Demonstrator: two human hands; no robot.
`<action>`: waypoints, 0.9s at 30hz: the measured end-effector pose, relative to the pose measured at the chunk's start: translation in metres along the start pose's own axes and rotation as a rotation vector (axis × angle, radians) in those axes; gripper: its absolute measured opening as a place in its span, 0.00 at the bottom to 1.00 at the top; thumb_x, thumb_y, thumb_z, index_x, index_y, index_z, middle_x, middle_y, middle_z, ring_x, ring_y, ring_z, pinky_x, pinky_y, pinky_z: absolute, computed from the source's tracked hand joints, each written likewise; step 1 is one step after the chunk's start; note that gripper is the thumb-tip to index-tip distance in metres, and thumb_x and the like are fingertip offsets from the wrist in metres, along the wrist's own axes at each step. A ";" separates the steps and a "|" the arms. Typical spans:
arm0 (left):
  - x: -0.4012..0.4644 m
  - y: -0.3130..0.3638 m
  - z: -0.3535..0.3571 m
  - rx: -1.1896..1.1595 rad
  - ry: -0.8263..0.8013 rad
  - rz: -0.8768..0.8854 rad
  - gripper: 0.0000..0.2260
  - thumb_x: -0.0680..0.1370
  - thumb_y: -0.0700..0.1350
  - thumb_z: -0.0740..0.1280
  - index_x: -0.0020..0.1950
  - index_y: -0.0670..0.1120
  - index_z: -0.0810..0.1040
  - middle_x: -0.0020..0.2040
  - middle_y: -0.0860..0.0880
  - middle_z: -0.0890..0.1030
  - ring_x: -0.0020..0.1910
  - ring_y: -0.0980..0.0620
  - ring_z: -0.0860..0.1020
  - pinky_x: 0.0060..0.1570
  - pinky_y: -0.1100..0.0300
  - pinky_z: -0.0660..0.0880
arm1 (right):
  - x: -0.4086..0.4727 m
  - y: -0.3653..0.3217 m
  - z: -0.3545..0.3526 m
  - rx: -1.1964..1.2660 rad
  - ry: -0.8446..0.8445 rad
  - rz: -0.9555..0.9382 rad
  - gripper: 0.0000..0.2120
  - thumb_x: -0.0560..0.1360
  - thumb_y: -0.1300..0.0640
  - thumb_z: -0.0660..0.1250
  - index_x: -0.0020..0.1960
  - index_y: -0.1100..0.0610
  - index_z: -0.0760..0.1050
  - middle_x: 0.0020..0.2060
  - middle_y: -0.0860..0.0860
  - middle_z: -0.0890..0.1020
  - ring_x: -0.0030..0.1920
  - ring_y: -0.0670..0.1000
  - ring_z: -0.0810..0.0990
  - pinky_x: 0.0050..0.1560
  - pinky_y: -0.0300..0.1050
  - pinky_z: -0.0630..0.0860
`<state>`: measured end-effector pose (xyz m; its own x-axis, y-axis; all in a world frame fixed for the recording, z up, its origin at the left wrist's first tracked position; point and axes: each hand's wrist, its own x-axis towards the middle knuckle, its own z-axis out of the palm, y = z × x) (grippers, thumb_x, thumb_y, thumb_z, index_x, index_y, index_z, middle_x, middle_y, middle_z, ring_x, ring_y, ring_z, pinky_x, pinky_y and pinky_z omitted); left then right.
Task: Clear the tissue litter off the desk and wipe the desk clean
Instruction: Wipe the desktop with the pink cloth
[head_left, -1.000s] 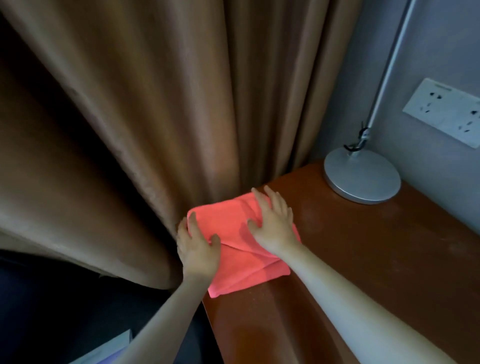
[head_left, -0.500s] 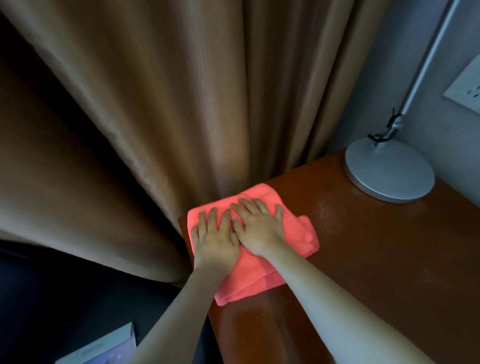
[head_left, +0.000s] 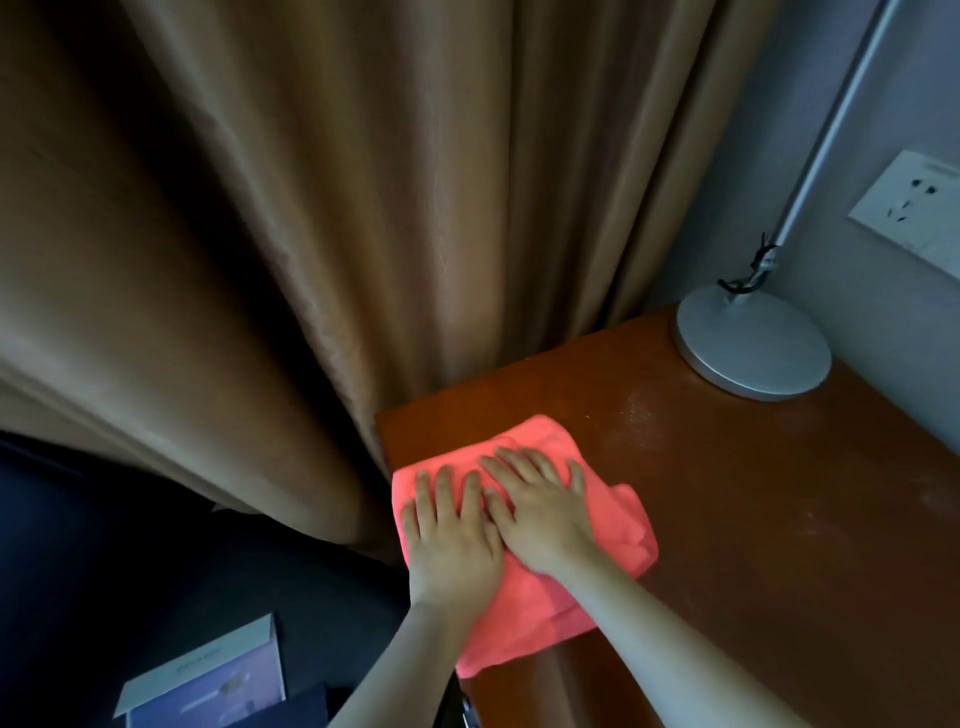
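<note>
Both grips, left hand (head_left: 451, 540) and right hand (head_left: 540, 506), still press flat with fingers straight on the pink cloth (head_left: 613, 525) beneath them, which has slid from the worktop (head_left: 753, 519) corner, baring wood beyond the fingertips.

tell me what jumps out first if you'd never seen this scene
The bright pink cloth at the desk's left end, with the left hand and right hand pressed flat on it side by side. Behind hangs a big brown curtain; a silver lamp base sits at the far right.
</note>
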<state>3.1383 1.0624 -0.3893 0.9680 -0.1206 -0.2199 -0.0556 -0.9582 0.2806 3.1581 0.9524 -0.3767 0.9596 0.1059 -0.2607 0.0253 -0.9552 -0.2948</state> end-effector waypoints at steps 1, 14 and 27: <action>0.001 0.001 -0.001 -0.011 0.004 -0.020 0.21 0.73 0.48 0.54 0.54 0.41 0.82 0.55 0.36 0.81 0.56 0.33 0.78 0.50 0.36 0.74 | 0.002 0.000 0.000 0.002 0.005 0.003 0.40 0.64 0.39 0.28 0.74 0.39 0.54 0.75 0.39 0.55 0.75 0.44 0.51 0.71 0.59 0.44; 0.074 0.021 -0.010 -0.161 0.130 -0.252 0.35 0.71 0.55 0.38 0.71 0.44 0.69 0.71 0.37 0.66 0.72 0.33 0.59 0.68 0.36 0.55 | 0.093 0.009 -0.034 0.027 -0.020 -0.131 0.21 0.81 0.45 0.49 0.74 0.42 0.58 0.74 0.38 0.57 0.74 0.44 0.53 0.72 0.59 0.44; 0.141 0.089 0.000 -0.074 0.120 -0.010 0.42 0.65 0.59 0.32 0.75 0.49 0.61 0.76 0.41 0.58 0.75 0.39 0.52 0.71 0.43 0.47 | 0.118 0.102 -0.062 0.083 0.059 0.115 0.23 0.80 0.42 0.49 0.75 0.42 0.54 0.76 0.39 0.54 0.75 0.45 0.50 0.72 0.61 0.40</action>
<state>3.2696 0.9605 -0.3955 0.9909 -0.0749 -0.1114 -0.0317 -0.9369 0.3480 3.2917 0.8500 -0.3810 0.9698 -0.0215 -0.2430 -0.1065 -0.9336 -0.3422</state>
